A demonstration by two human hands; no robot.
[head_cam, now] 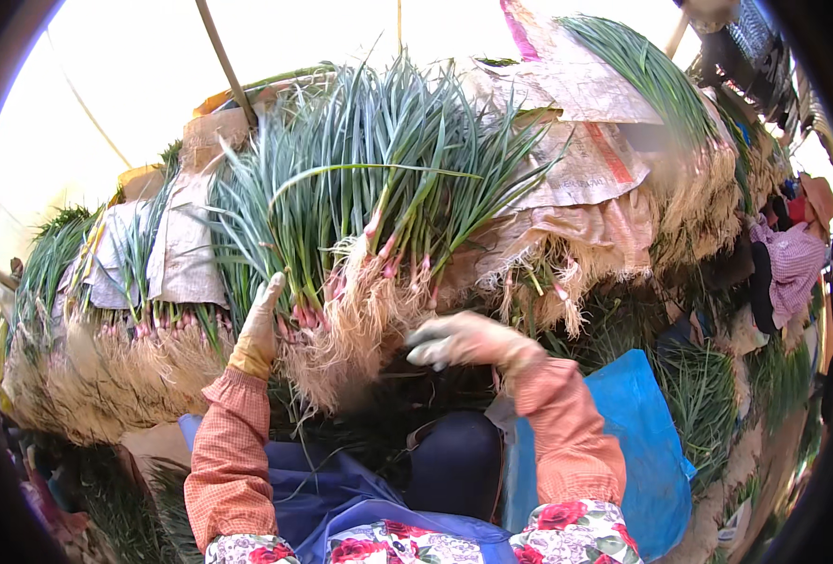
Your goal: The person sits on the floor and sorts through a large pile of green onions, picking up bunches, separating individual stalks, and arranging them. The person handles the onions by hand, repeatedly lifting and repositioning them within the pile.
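A large loose pile of spring onions lies before me, with green leaves pointing away, pinkish bulbs and long, pale, tangled roots towards me. My left hand, in a pale, stained glove, stands upright at the pile's left side, beside the bulbs; its palm side is hidden. Just right of the roots is my right hand, gloved too, with bent fingers pointing left and nothing visible in them. A few onions lie higher than the others in the middle of the pile, their bulbs leaning right.
Woven sacks cover onions at the right; another sack cloth lies at the left. More rooted bundles line the left side. A blue plastic sheet lies beside my right arm. Another person sits at the far right.
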